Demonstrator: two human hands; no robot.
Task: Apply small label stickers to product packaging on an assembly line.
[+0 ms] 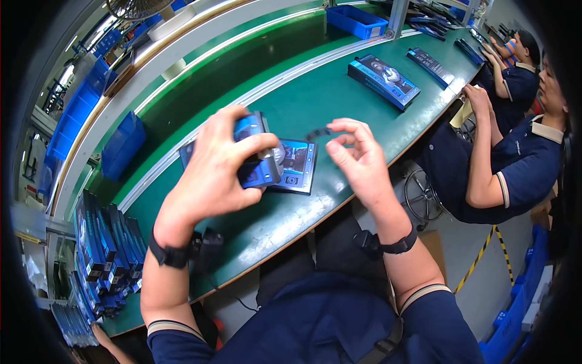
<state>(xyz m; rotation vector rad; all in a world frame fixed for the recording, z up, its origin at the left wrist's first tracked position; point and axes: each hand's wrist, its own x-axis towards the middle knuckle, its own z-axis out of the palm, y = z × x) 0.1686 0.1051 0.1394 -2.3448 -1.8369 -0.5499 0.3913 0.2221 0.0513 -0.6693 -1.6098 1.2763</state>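
Observation:
My left hand (224,161) is wrapped around a blue box (260,173) and holds it tilted above the green workbench. Under and beside that box lies another flat blue printed box (300,167), partly covered. To its right, my right hand (361,155) is raised with fingers bent. A short dark segmented strip (318,133) extends from its fingertips toward the boxes; its exact kind is too small and blurred to tell. The thumb sits a little below the strip.
A stack of blue boxes (382,82) and a dark box (430,67) lie farther right on the bench (291,212). Many boxes (106,249) stand at the left end. A blue bin (356,22) is at the back. Co-workers (515,151) sit along the right side.

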